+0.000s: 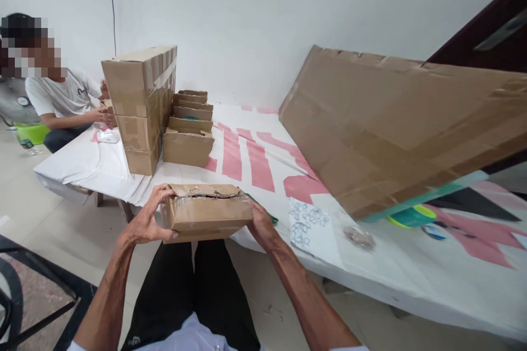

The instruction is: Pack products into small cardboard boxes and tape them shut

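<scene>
Between my two hands is a small cardboard box (211, 213), held level over my lap at the table's near edge. A ragged, torn seam runs along its top. My left hand (149, 218) grips the box's left end, thumb on the near face and fingers on top. Around the right end my right hand (263, 225) is closed, its fingers mostly hidden behind the box. A bit of green material (272, 219) shows just beyond that hand. Past the held box, several open cardboard boxes (188, 148) stand in a row on the table.
Tall stacked cartons (130, 88) rise at the left of the table (247, 219). A big cardboard sheet (395, 126) leans at right, above a teal bowl (411, 215). A paper with small outlined shapes (310, 225) lies near the front edge. Another person (68, 96) sits at far left.
</scene>
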Demonstrator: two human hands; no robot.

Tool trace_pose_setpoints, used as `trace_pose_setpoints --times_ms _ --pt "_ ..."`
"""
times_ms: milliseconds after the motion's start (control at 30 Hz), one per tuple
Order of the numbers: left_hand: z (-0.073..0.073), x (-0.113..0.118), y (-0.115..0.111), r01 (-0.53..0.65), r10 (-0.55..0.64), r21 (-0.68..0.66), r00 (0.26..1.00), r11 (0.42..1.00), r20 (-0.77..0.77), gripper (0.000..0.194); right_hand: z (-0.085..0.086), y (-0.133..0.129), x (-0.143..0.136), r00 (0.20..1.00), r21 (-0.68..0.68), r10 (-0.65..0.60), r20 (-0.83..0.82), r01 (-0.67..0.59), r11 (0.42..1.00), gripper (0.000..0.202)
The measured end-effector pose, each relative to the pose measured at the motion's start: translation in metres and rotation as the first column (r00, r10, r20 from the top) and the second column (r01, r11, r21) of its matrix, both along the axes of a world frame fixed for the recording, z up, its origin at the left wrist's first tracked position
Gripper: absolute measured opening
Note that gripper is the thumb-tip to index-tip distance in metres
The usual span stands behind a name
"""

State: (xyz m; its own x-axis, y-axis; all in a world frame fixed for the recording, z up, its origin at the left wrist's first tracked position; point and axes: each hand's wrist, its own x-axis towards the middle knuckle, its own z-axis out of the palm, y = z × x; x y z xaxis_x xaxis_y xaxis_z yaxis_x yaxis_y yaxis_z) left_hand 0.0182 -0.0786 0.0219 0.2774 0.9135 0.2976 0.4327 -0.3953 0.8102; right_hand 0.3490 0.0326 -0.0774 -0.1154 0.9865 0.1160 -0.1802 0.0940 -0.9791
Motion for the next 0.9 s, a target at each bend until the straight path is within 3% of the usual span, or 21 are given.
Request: trace_pose_setpoints --times_ms 200,567,667,767,900 --pt "0.022 0.011 0.009 0.091 -0.089 0.09 0.996 0.992 -0.03 0.097 0.007 -0.005 -0.001 0.994 -0.137 0.001 -0.109 -0.016 0.99 0.048" --pt "0.024 0.032 0.021 0.112 -0.118 0.134 0.992 0.985 0.034 0.115 0.003 -0.006 0.005 0.995 -0.147 -0.019 -0.095 0.005 0.989 0.046" --pt "0.024 0.033 0.019 0.122 -0.126 0.122 0.992 0.985 0.025 0.115 0.001 -0.005 0.005 0.992 -0.179 -0.093 -0.088 0.076 0.981 0.053" --pt "0.02 0.032 0.018 0.057 -0.061 0.079 0.997 0.995 0.051 0.116 0.007 -0.001 0.009 0.976 -0.169 -0.212 -0.043 0.202 0.965 0.055" --pt "0.016 0.035 0.02 -0.013 0.013 0.001 0.99 1.0 0.142 0.131 0.036 -0.004 0.007 0.922 0.038 -0.376 0.092 0.374 0.927 0.059"
